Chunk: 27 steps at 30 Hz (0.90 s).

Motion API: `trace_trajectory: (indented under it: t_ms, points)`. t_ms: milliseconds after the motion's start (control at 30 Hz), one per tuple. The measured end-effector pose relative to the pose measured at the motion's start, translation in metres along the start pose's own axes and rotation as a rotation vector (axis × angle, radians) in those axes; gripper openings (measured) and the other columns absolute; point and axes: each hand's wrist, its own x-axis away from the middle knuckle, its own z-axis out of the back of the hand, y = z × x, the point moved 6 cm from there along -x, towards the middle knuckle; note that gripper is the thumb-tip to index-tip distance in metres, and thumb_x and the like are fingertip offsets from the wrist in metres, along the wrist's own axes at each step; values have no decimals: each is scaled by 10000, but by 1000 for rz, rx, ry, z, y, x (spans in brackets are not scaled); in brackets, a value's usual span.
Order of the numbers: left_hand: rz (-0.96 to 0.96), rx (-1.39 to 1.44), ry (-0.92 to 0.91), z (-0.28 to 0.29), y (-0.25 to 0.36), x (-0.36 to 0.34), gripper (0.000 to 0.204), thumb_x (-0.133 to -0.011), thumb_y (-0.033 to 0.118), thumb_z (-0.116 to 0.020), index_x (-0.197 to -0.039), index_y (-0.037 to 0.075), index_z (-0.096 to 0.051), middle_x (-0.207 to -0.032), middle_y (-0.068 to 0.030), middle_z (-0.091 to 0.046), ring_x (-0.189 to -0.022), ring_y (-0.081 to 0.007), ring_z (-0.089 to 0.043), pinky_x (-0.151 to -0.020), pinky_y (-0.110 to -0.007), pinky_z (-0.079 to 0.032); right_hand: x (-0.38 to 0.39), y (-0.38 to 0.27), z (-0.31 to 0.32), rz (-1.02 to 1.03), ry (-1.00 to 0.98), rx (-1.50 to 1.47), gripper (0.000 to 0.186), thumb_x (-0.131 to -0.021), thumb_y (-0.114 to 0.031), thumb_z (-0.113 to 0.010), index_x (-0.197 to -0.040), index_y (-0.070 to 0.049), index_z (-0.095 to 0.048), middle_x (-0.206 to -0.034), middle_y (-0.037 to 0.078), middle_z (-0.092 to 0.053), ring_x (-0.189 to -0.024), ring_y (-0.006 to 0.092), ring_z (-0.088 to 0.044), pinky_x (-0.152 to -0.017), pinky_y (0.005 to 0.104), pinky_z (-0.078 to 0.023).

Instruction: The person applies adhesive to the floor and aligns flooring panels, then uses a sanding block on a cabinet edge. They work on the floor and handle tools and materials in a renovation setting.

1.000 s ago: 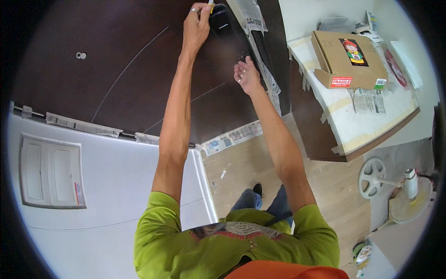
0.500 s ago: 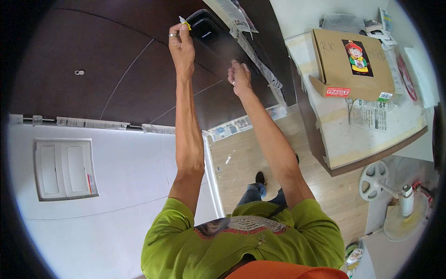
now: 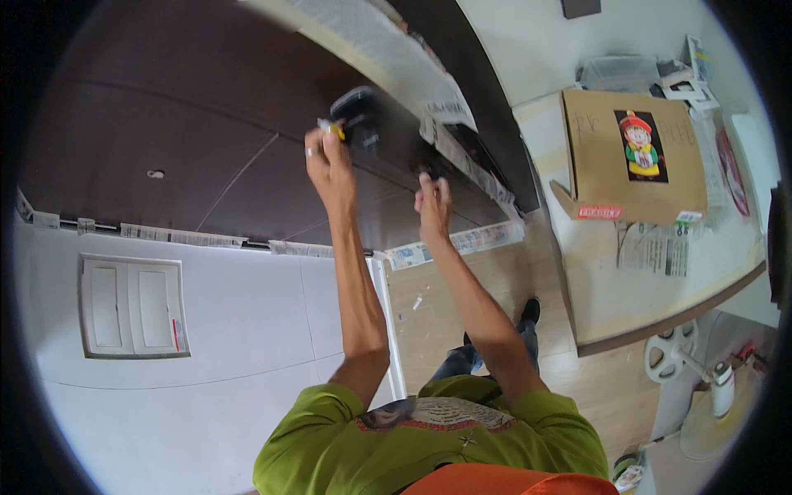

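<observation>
My left hand [image 3: 330, 169] pinches a small yellow-and-white tube [image 3: 332, 127] beside the upper end of a black, blurred fitting [image 3: 360, 115] on a dark brown wooden panel [image 3: 206, 124]. My right hand [image 3: 433, 213] is at the dark lower part of that fitting, its bent fingers apart; whether the fingertips touch it is unclear. Newspaper masking strips [image 3: 466, 161] run along the panel's edge beside both hands.
On the right, a cardboard box [image 3: 601, 190] with a cartoon picture sits on a white, taped counter [image 3: 619, 313]. A white fan [image 3: 718, 392] lies below it. A pale wall with a small white hatch [image 3: 132, 307] is at left, wooden flooring [image 3: 429, 305] below.
The whole view has shifted, so panel, counter and both hands appear lower. My left hand keeps hold of the tube. My right hand's fingers look less curled than half a second ago.
</observation>
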Motion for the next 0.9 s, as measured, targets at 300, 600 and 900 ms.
trace_trajectory:
  t_ms: [300,600,900]
  points:
    - [135,332,-66,40,18,72,131,-1029,245,-459,-995,120,-445,-1015,-87,-617,-581,-46,-328,-571,-203,-315,83,-16,55,42,-297,356,338,-948,-379,-612,-860,-61,-541,-752,-1,-544,-678,90,-506,-625,240,-415]
    - [270,626,-26,75,43,139,226,-1012,320,-515,-1118,121,-498,-684,36,-489,-448,-46,-267,-495,-235,-262,142,-4,105,15,-431,546,347,-1011,-315,-504,-970,4,-633,-761,-20,-496,-737,79,-454,-696,243,-375]
    - [402,791,-35,138,32,213,122,-981,249,-561,-962,131,-583,-672,66,-500,-478,-48,-303,-512,-207,-289,191,10,205,245,-300,653,190,-986,-177,-562,-1053,-4,-603,-819,-21,-542,-725,69,-485,-650,225,-415]
